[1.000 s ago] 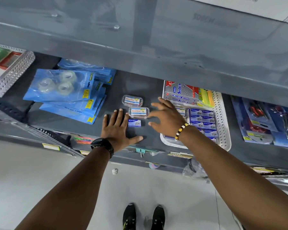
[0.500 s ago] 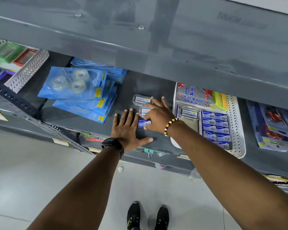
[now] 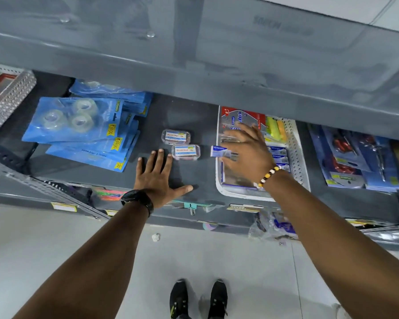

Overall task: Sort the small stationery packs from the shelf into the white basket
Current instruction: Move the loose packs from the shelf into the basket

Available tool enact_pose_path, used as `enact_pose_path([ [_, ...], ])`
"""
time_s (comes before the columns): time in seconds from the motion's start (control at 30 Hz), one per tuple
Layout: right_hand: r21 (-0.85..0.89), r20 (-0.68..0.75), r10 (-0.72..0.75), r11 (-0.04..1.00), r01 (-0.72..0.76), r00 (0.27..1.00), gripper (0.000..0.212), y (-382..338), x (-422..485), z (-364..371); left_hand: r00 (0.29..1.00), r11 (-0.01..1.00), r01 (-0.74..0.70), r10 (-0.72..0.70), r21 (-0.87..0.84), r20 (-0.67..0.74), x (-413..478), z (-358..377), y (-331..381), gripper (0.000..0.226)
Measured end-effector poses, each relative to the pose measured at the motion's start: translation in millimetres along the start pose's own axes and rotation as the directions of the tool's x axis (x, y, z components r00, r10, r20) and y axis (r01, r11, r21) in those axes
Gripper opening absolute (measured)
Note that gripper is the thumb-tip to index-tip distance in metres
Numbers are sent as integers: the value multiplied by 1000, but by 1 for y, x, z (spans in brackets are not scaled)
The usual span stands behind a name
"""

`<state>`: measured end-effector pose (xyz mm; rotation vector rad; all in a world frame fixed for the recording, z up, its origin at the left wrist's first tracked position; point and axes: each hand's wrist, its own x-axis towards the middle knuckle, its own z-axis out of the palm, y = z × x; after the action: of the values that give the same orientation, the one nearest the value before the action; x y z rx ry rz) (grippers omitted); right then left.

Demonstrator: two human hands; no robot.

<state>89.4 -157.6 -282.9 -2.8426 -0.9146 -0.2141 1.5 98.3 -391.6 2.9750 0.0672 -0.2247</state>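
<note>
On the grey shelf [image 3: 189,116] lie two small clear cases with white labels, one further back [image 3: 176,136] and one nearer [image 3: 186,152]. My left hand [image 3: 157,173] rests flat on the shelf, its fingertips just left of the nearer case. My right hand [image 3: 247,153] is blurred and hovers over the white basket [image 3: 296,143]. It holds a small blue and white pack [image 3: 218,151] at its thumb side, right at the basket's left rim. Inside the basket are rows of similar blue packs [image 3: 278,155], a large stapler pack [image 3: 240,118] and yellow-green items.
Blue tape-roll packs [image 3: 78,120] are stacked on the shelf to the left, with a perforated white bin [image 3: 9,100] beyond them. Blister packs with red-handled tools [image 3: 355,157] lie to the right. A grey upper shelf [image 3: 194,65] overhangs everything. My shoes stand on the floor below.
My right hand closed on the small blue pack next to the clear cases and carried it right to the basket's left rim. My left hand stayed flat on the shelf.
</note>
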Motion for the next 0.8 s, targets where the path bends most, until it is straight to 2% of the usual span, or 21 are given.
enact_pose_path([
  [0.2, -96, 82, 146, 986, -139, 986, 32, 67, -63, -20, 1000, 1000, 11, -11, 2, -17, -1, -1, 0, 126],
  [0.4, -177, 217, 286, 952, -251, 933, 37, 110, -111, -34, 999, 999, 1, 2, 49, -51, 0, 1, 1, 123],
  [0.6, -234, 363, 314, 942, -240, 878, 40, 122, -123, -36, 998, 999, -14, 17, 41, -67, 0, 2, 0, 121],
  [0.8, -248, 429, 321, 941, -232, 844, 36, 119, -118, -31, 998, 999, -14, 17, 52, -60, 0, 2, 0, 121],
])
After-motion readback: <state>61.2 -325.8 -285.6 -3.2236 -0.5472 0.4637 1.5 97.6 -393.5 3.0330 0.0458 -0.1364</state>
